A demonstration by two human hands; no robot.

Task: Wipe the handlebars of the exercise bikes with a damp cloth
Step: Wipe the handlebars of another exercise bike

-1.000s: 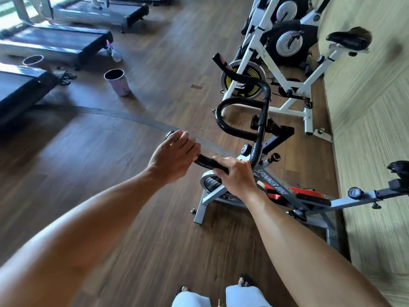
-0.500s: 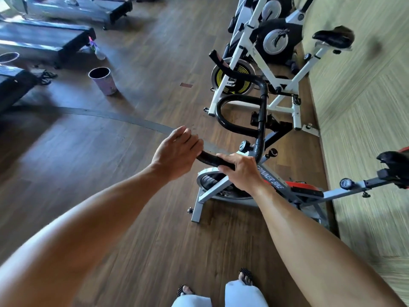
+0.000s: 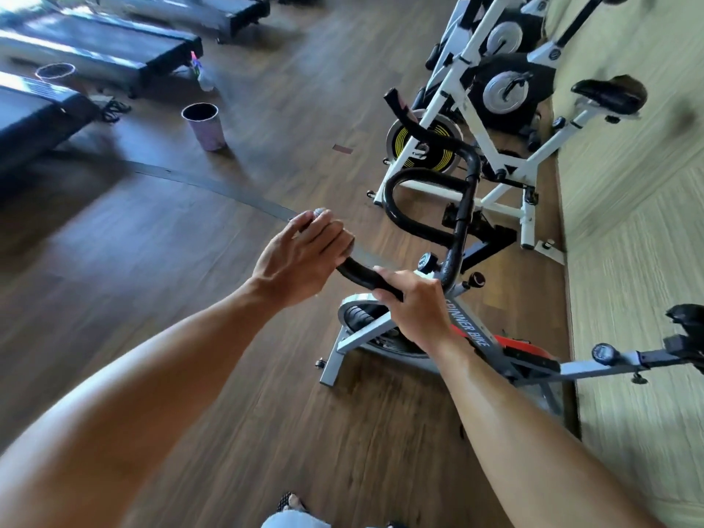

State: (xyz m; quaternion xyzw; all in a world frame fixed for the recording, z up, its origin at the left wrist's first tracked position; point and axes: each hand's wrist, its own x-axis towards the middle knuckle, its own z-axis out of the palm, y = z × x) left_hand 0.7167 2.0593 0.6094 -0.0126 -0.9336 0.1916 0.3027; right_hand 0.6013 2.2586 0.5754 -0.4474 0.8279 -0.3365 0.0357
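Note:
The black handlebar (image 3: pixel 463 207) of a grey and red spinner bike (image 3: pixel 468 333) curves toward me. My left hand (image 3: pixel 301 257) wraps the near end of the bar, with a bit of grey cloth (image 3: pixel 319 212) showing at the fingertips. Just to its right, my right hand (image 3: pixel 415 302) grips the same bar, closer to the stem. A short stretch of black grip shows between the two hands.
A white exercise bike (image 3: pixel 491 146) with a yellow-striped flywheel stands beyond, more bikes behind it along the right wall (image 3: pixel 628 230). Treadmills (image 3: pixel 95 43) line the far left. A purple bucket (image 3: pixel 205 125) and a spray bottle (image 3: pixel 202 74) sit on the wooden floor.
My left hand has slid up toward the tip of the handlebar end, and the cloth now shows at its fingertips. The right hand keeps its grip on the bar.

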